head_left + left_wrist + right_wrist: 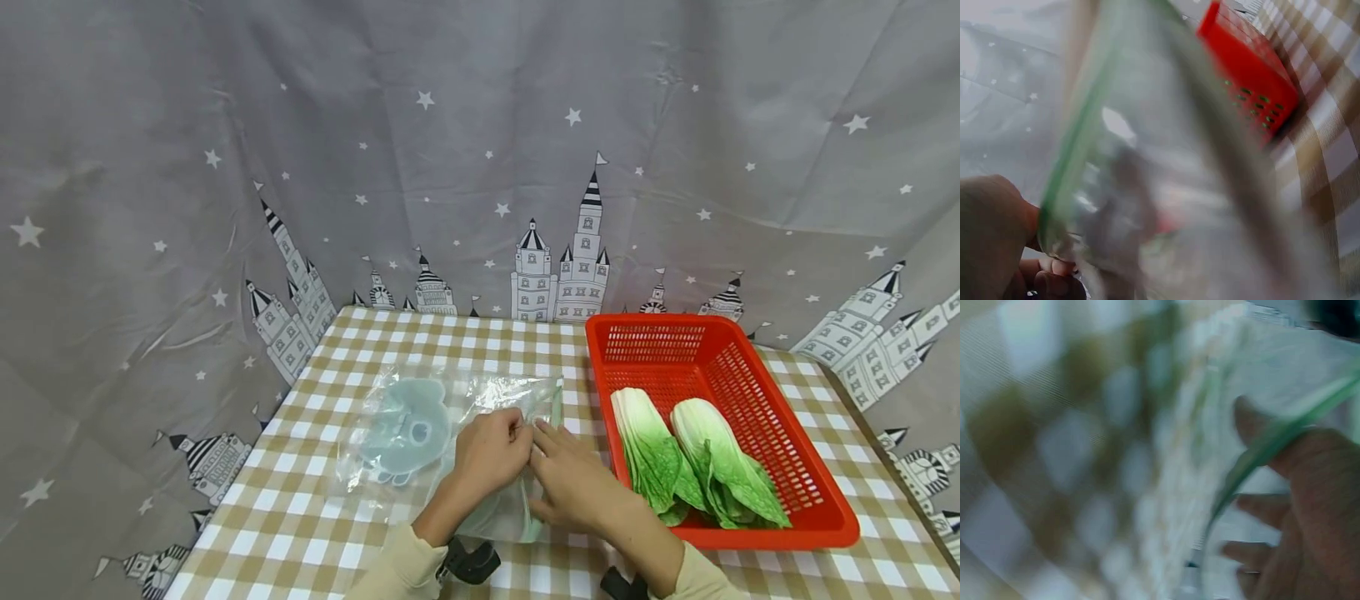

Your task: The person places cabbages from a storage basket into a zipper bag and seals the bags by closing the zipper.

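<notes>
A clear zip bag (504,390) with a green strip along its right edge lies on the table under both hands. My left hand (489,450) has its fingers curled and pinches the bag close to that edge; the left wrist view shows the bag's green edge (1063,178) by the fingertips. Coming in from the right, my right hand (573,483) touches the bag with fairly straight fingers, its thumb spread apart. In the right wrist view the green strip (1250,462) crosses the fingers. Motion blurs both wrist views.
Left of the hands, a pale blue-green rounded item (405,429) lies in clear plastic. A red plastic basket (813,467) at the right holds two napa cabbages (723,458). Beneath everything is a checked tablecloth (300,500); a grey curtain (465,150) hangs behind.
</notes>
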### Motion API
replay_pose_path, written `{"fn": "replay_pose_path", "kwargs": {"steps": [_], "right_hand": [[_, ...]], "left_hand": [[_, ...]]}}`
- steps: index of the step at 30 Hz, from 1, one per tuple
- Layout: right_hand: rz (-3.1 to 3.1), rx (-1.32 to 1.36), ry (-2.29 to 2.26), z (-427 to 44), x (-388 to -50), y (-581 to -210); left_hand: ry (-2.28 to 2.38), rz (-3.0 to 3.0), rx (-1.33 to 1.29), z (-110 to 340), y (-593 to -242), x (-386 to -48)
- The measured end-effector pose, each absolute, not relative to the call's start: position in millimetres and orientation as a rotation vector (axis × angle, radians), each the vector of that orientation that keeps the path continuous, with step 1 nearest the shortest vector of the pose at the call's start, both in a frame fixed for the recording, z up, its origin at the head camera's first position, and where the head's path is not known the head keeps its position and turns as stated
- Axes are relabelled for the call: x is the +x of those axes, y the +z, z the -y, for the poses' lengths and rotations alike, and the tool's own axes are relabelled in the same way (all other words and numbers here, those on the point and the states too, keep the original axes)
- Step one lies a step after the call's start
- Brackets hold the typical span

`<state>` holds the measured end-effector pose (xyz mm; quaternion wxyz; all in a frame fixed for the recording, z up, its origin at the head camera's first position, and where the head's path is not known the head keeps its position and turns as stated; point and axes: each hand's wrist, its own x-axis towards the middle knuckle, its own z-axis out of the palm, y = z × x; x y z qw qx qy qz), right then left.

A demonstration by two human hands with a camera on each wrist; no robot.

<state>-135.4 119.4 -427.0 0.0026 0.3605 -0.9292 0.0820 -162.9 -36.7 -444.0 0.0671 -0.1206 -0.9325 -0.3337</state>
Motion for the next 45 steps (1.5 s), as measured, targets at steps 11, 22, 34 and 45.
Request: {"fn": "replay_pose_path", "kwargs": {"steps": [11, 22, 34, 45], "right_hand": [[3.163, 1.007, 0.128, -97.9, -121.2, -512.3], [3.025, 1.175, 0.247, -102.8, -128.8, -487.4], [2.583, 0.849, 0.480, -182.9, -114.3, -422.7], [3.156, 0.503, 0.447, -248.3, -110.1, -434.5]], "left_hand": [[-1.120, 2.707, -0.510, 48.8, -415.0, -148.5], [-1.207, 2.676, -0.310, 52.3, -412.1, -166.2], [-1.202, 2.626, -0.218, 52.8, -415.6, -177.3], [-1.244, 2.639, -0.243, 53.9, -424.4, -178.6]]}}
